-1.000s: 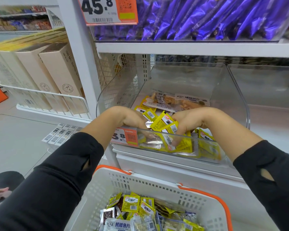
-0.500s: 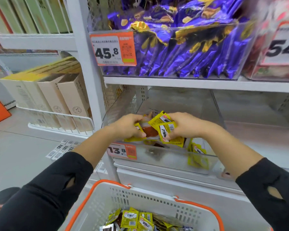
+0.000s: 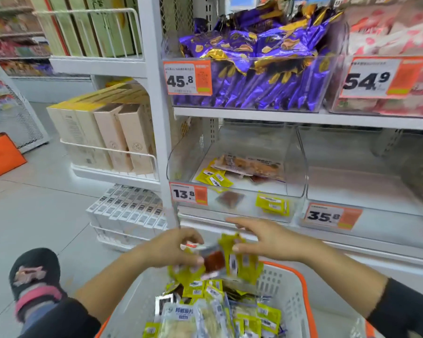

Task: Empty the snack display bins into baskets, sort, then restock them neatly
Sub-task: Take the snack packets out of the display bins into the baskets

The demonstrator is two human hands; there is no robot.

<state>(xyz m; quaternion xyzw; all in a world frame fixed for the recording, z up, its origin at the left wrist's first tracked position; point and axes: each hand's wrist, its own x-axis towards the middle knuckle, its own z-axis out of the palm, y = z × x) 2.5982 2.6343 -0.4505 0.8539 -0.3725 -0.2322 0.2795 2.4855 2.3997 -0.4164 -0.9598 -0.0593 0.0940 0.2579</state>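
Hovering hands: both above the basket [image 3: 300, 303], just below the shelf front
Left hand [image 3: 174, 247]: fingers curled, pinching yellow snack packets [image 3: 239, 262] against the thumb
Right hand [image 3: 266, 240]: index finger stretched out, thumb and lower fingers on the same blurred bunch of packets; grip loosening or firm, cannot tell
Held bunch: yellow sachets with one reddish-brown clear packet in the middle, hanging over the basket's far end
Basket: white mesh walls, orange rim, piled with yellow sachets and larger pale packs [image 3: 181, 315]
Snack bin [image 3: 296, 167]: clear, tagged 13.8 [image 3: 188, 194], nearly bare; a few yellow sachets at the left, pale-orange packs at the back, two packets against the front wall
Neighbouring bin [image 3: 366, 189]: clear, tagged 35.8, to the right
Upper shelf: purple-wrapped sweets [image 3: 259, 79] in a bin tagged 45.8; pink packs beside, tagged 54.9
Left side: cream boxes [image 3: 112, 135] upright behind a white wire rail
Floor: slipper with pink trim [image 3: 34, 276] at lower left
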